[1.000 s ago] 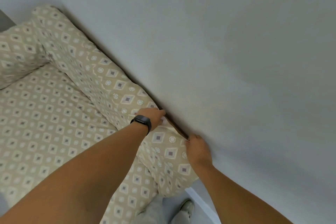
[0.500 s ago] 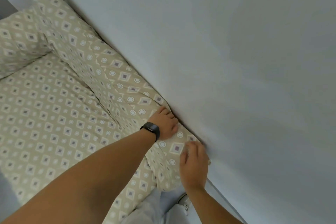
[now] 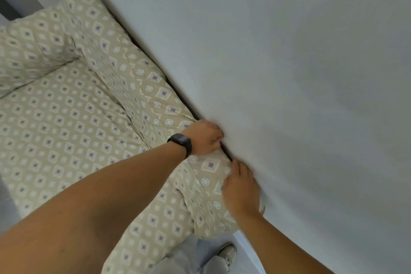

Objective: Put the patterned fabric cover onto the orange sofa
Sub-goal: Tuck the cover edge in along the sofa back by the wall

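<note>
The cover [image 3: 66,122], beige with a diamond and circle print, lies over the whole sofa: seat, backrest and the armrest far off to the left of the hands. No orange shows anywhere. The left hand [image 3: 203,138] sits on top of the backrest where it meets the wall [image 3: 289,73], fingers curled down into the dark gap behind the backrest and pressing on the fabric edge there; whether they actually pinch the cloth cannot be told, since the fingertips are hidden. A black watch [image 3: 181,142] rings that wrist. The left forearm reaches in long and straight from the lower left, across the seat. The right hand [image 3: 241,191] lies just beside the left one, nearer the backrest's end, palm down on the fabric with fingers fairly straight and its outer edge against the wall (the thumb side is not visible). Below the hands, past the sofa's corner, are a grey trouser leg [image 3: 189,256] and a pale shoe [image 3: 226,253] on a light floor [image 3: 242,242].
</note>
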Demonstrator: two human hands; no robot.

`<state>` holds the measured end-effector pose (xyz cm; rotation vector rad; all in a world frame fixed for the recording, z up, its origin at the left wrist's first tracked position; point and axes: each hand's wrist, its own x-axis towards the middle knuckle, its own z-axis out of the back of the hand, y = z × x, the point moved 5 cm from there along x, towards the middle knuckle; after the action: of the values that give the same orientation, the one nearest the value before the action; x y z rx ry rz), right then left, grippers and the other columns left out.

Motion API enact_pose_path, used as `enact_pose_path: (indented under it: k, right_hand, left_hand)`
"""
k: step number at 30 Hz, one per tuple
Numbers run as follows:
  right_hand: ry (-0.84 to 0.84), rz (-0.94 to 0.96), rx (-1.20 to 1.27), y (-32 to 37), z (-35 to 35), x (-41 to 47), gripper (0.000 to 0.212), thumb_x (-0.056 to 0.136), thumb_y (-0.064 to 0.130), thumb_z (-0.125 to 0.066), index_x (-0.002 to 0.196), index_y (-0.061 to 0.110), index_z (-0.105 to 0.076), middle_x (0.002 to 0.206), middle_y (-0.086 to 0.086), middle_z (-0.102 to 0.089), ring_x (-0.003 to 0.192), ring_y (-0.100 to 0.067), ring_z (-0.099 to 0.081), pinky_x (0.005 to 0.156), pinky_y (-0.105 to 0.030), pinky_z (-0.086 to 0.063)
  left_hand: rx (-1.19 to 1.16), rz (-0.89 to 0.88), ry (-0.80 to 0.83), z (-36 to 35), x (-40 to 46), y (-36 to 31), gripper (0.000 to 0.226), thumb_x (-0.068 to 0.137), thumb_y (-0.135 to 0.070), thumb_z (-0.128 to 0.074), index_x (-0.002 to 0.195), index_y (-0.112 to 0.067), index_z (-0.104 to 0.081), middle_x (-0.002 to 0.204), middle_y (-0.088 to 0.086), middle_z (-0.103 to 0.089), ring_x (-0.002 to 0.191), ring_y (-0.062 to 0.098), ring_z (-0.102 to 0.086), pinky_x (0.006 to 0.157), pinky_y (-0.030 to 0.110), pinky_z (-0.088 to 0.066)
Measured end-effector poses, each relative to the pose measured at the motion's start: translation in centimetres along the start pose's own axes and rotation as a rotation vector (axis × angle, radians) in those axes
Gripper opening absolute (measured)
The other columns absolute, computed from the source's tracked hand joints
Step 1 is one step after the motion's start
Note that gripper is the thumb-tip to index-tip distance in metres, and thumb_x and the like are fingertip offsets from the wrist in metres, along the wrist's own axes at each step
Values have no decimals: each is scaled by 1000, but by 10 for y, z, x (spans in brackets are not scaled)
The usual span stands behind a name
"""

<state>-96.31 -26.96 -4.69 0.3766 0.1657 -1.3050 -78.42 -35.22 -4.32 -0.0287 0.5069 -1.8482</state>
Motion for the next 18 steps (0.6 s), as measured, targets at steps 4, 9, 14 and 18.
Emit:
enact_pose_path:
  k: [4, 9, 14, 18]
  right_hand:
    - [-53, 242, 107, 84, 21, 46, 58, 98, 28, -51, 152, 16, -38, 150, -6, -46, 137, -23, -45, 112, -38, -42]
    - [-22, 346, 122, 171, -3, 110, 66, 100, 45, -41, 158, 17, -22, 160, -7, -28, 147, -27, -27, 120, -40, -29]
    - [-140, 100, 126, 194, -23, 169, 91, 81, 84, -36, 149, 24, -35, 133, -3, -57, 117, -25, -58, 95, -43, -49]
    - [-154, 68, 102, 191, -24, 169, 87, 78, 87, -32, 143, 29, -38, 121, 2, -63, 105, -24, -65, 80, -41, -52]
  left_hand:
    - [179, 144, -124, 50, -27, 81, 37, 91, -34, -50, 122, -21, -66, 117, 1, -65, 110, 26, -58, 98, 39, -43]
    - [243, 326, -41, 58, -23, 194, 48, 98, -46, -32, 138, -29, -54, 139, -6, -53, 136, 20, -38, 116, 40, -26]
    - [344, 296, -125, 35, 10, 226, 61, 92, -52, -16, 103, -31, -73, 102, -15, -69, 114, 16, -51, 113, 41, -24]
    - [214, 187, -107, 40, 20, 234, 61, 92, -56, -19, 100, -30, -74, 99, -14, -69, 103, 13, -57, 118, 37, -24]
